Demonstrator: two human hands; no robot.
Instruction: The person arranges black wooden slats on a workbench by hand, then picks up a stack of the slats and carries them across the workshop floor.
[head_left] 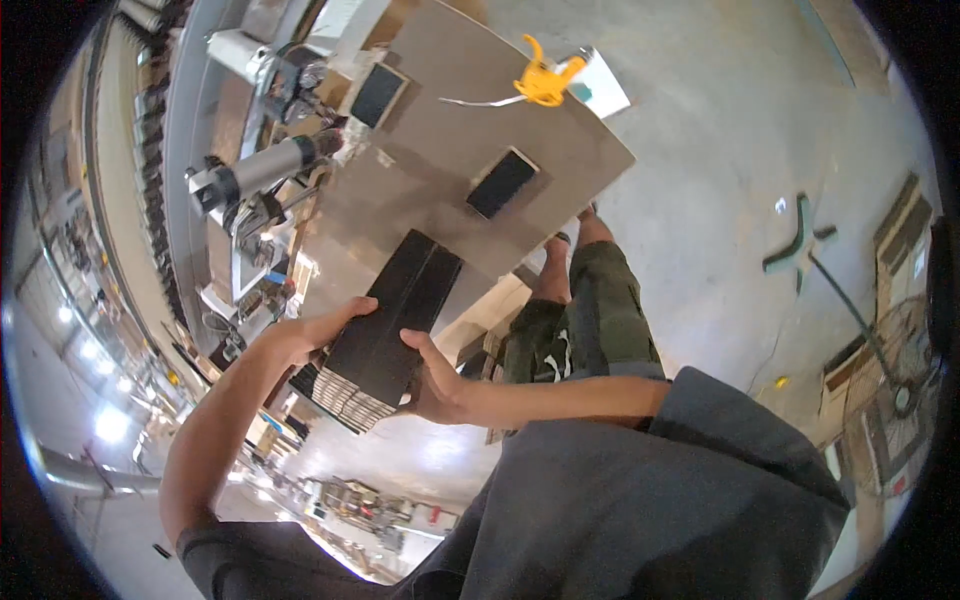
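Note:
Between my two hands is a bundle of long black strips (395, 300) lying side by side, their pale striped ends turned toward me. My left hand (328, 326) grips the bundle's left side, thumb along the top. On the opposite side my right hand (437, 383) clasps it, its thumb on the upper face and the other fingers partly hidden. The bundle's far end reaches over the near part of a grey-brown tabletop (420, 180). Farther out on that top lie two black-faced blocks with light edges, one at the right (503, 183) and another at the left (379, 95).
A yellow air blow gun (543, 84) with a thin bent metal nozzle is at the tabletop's far edge, beside a white sheet (604, 86). Machinery with metal cylinders (262, 172) borders the table's left side. A standing fan (900, 400) is at the far right.

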